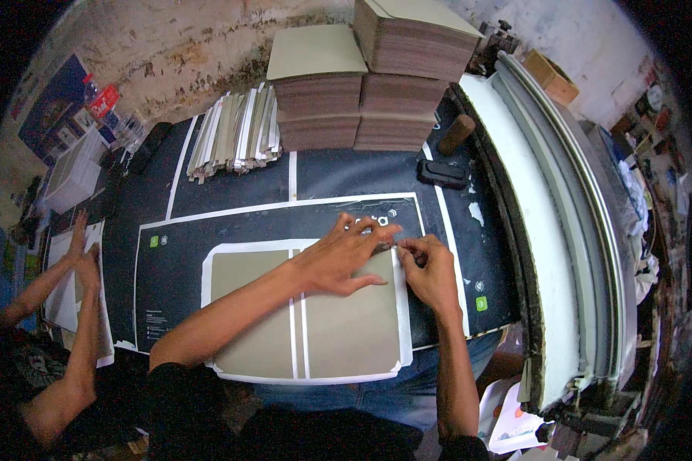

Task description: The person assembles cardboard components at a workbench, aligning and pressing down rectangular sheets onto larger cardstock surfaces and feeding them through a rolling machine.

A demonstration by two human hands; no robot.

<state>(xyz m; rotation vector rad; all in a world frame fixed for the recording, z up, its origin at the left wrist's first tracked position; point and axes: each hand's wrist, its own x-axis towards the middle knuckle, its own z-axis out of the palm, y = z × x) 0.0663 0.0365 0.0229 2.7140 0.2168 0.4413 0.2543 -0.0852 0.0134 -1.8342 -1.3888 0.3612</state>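
Observation:
A book cover case (346, 330) lies in front of me, made of grey boards with narrow strips between them and white edging folded round the rim. My left hand (342, 257) reaches across it toward the far right corner, fingers spread and thumb stretched over the right board. My right hand (429, 267) is at that same corner, thumb and fingers pinched together at the white edging. The fold between its fingertips is partly hidden. Under the case lies a dark printed sheet (173, 269) with a white border.
Behind stand tall stacks of grey boards (315, 92) and a bundle of strips (238, 131). A black block (442, 174) and a brown cylinder (457, 134) sit at right, beside a long roller machine (553, 230). At left, a co-worker's hands (84, 257) rest on a pale sheet (65, 300).

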